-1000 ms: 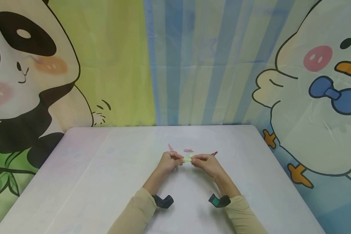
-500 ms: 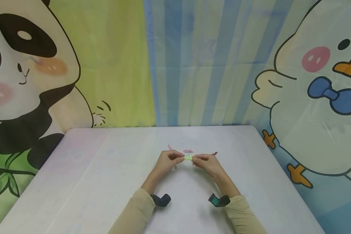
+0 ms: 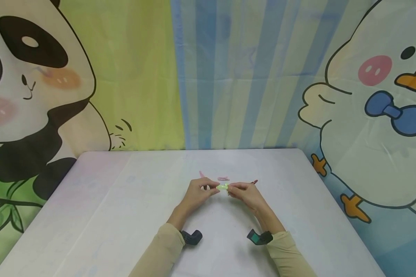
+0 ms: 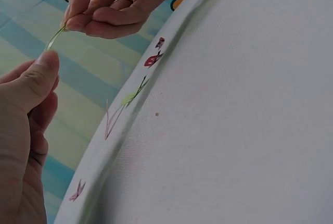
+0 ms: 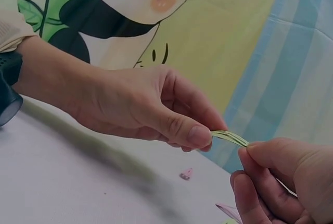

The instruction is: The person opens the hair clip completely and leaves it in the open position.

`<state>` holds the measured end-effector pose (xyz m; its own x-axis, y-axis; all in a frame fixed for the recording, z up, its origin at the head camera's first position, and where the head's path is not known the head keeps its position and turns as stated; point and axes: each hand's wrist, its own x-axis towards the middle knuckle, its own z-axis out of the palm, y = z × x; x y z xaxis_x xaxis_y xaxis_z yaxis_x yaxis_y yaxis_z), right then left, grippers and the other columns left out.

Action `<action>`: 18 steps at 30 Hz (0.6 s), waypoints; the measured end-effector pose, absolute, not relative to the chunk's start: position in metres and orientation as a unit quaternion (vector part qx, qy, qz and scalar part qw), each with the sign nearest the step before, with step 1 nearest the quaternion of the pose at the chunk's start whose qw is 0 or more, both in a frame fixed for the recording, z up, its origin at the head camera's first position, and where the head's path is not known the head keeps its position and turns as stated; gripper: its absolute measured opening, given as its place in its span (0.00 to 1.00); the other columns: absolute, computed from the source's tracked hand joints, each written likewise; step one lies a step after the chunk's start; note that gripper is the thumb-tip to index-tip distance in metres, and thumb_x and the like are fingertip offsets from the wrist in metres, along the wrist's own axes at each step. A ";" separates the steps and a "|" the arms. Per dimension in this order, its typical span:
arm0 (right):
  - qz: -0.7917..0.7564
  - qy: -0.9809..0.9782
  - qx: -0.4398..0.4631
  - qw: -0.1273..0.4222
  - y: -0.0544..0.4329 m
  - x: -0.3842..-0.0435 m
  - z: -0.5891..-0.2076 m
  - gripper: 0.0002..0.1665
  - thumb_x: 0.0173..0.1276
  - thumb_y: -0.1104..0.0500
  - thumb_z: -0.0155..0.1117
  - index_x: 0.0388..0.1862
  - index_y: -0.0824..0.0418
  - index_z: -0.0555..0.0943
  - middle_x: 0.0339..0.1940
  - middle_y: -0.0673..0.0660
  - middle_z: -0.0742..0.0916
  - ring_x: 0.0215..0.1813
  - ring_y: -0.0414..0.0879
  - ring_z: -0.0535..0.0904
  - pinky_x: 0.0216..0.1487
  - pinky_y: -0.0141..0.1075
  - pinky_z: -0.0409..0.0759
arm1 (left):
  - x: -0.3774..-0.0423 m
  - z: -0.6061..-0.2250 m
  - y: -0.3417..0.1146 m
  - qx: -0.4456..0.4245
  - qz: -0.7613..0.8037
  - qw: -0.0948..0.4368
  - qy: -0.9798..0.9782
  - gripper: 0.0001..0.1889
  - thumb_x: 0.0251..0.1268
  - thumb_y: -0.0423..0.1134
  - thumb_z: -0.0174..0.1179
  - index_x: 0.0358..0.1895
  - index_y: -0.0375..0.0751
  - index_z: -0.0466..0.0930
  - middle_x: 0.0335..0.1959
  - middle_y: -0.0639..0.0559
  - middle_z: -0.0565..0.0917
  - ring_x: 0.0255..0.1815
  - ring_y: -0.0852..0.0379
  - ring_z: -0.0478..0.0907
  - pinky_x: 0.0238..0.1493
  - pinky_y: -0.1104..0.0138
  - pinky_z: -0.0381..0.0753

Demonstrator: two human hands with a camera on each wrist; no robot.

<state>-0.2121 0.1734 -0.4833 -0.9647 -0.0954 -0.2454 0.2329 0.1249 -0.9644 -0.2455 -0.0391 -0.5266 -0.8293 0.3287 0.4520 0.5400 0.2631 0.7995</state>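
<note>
Between my two hands is a slim light-green hair clip [image 3: 223,187], curved, with narrow bands along it in the right wrist view [image 5: 229,137]. My left hand [image 3: 196,193] pinches one end between thumb and fingers. The other end is pinched by my right hand [image 3: 245,193]. Both hands are above the table, and fingertips hide the clip's ends. Beyond them, in the left wrist view, lie another green clip [image 4: 134,94], an open V-shaped pink clip [image 4: 112,124] and a small red piece [image 4: 152,60].
A white table [image 3: 118,215] stretches out to both sides. Farther along its surface, a smaller pink piece [image 4: 78,190] and a dark red one [image 4: 160,42] lie apart. A printed cartoon curtain [image 3: 225,77] hangs behind the table. Dark camera bands [image 3: 192,237] sit on both wrists.
My left hand has risen slightly and its fingers have shifted at the clip's end. The green clip has tipped a little between the hands. My right hand stays nearly still.
</note>
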 end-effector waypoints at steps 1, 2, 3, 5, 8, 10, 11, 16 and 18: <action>-0.661 0.739 0.049 0.124 0.173 -0.212 -0.483 0.18 0.60 0.56 0.69 0.45 0.65 0.84 0.43 0.55 0.86 0.42 0.43 0.83 0.48 0.34 0.81 | -0.246 -0.527 -0.039 -0.281 -0.536 0.104 -0.790 0.11 0.53 0.42 0.70 0.41 0.47 0.87 0.31 0.62 0.86 0.30 0.64 0.75 0.34 0.70 0.73; -0.660 0.739 0.048 0.124 0.173 -0.212 -0.483 0.18 0.60 0.56 0.69 0.45 0.65 0.84 0.43 0.55 0.87 0.42 0.43 0.84 0.48 0.34 0.81 | -0.246 -0.527 -0.039 -0.284 -0.532 0.109 -0.790 0.11 0.53 0.42 0.69 0.40 0.47 0.88 0.31 0.62 0.86 0.29 0.64 0.75 0.33 0.71 0.73; -0.661 0.738 0.047 0.124 0.173 -0.212 -0.483 0.18 0.60 0.56 0.69 0.45 0.65 0.84 0.43 0.55 0.87 0.42 0.43 0.84 0.48 0.34 0.82 | -0.246 -0.527 -0.039 -0.289 -0.528 0.116 -0.790 0.11 0.53 0.42 0.69 0.40 0.46 0.88 0.31 0.62 0.87 0.29 0.65 0.75 0.32 0.71 0.73; -0.663 0.737 0.045 0.124 0.173 -0.212 -0.484 0.17 0.60 0.56 0.69 0.45 0.65 0.84 0.43 0.55 0.87 0.43 0.43 0.84 0.48 0.34 0.82 | -0.247 -0.527 -0.040 -0.295 -0.521 0.129 -0.790 0.10 0.53 0.42 0.70 0.40 0.46 0.88 0.31 0.61 0.87 0.27 0.66 0.74 0.30 0.72 0.73; -0.665 0.736 0.040 0.124 0.174 -0.213 -0.485 0.17 0.60 0.57 0.69 0.46 0.66 0.84 0.43 0.56 0.87 0.42 0.43 0.84 0.47 0.34 0.82 | -0.246 -0.527 -0.040 -0.299 -0.518 0.137 -0.789 0.10 0.53 0.43 0.70 0.39 0.47 0.88 0.30 0.60 0.88 0.25 0.67 0.72 0.26 0.73 0.72; -0.665 0.735 0.037 0.126 0.174 -0.213 -0.486 0.18 0.60 0.57 0.69 0.46 0.66 0.84 0.42 0.56 0.87 0.42 0.43 0.84 0.47 0.33 0.82 | -0.246 -0.526 -0.040 -0.298 -0.519 0.135 -0.790 0.10 0.52 0.43 0.70 0.38 0.48 0.89 0.29 0.59 0.88 0.24 0.68 0.71 0.25 0.73 0.71; -0.665 0.735 0.035 0.127 0.174 -0.213 -0.486 0.18 0.60 0.57 0.69 0.46 0.66 0.84 0.42 0.56 0.87 0.42 0.43 0.84 0.46 0.33 0.82 | -0.246 -0.526 -0.039 -0.296 -0.520 0.134 -0.790 0.10 0.52 0.44 0.70 0.38 0.48 0.89 0.29 0.59 0.88 0.23 0.68 0.71 0.24 0.73 0.70; -0.672 0.729 0.021 0.132 0.174 -0.214 -0.488 0.20 0.60 0.58 0.69 0.48 0.69 0.82 0.45 0.59 0.86 0.43 0.42 0.84 0.47 0.31 0.81 | -0.245 -0.526 -0.039 -0.284 -0.521 0.128 -0.795 0.10 0.52 0.45 0.69 0.38 0.49 0.89 0.28 0.60 0.87 0.22 0.67 0.69 0.23 0.73 0.69; -0.675 0.726 0.018 0.132 0.174 -0.214 -0.488 0.20 0.61 0.59 0.68 0.49 0.70 0.82 0.46 0.60 0.86 0.43 0.43 0.84 0.47 0.32 0.81 | -0.245 -0.526 -0.039 -0.281 -0.519 0.126 -0.797 0.10 0.52 0.45 0.69 0.38 0.49 0.89 0.28 0.60 0.87 0.22 0.67 0.69 0.23 0.73 0.69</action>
<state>-0.2145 0.1742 -0.4881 -0.9646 -0.1526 -0.2153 0.2035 0.0891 -0.9750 -0.2454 -0.0393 -0.5262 -0.8104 0.3175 0.4924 0.5787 0.3027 0.7573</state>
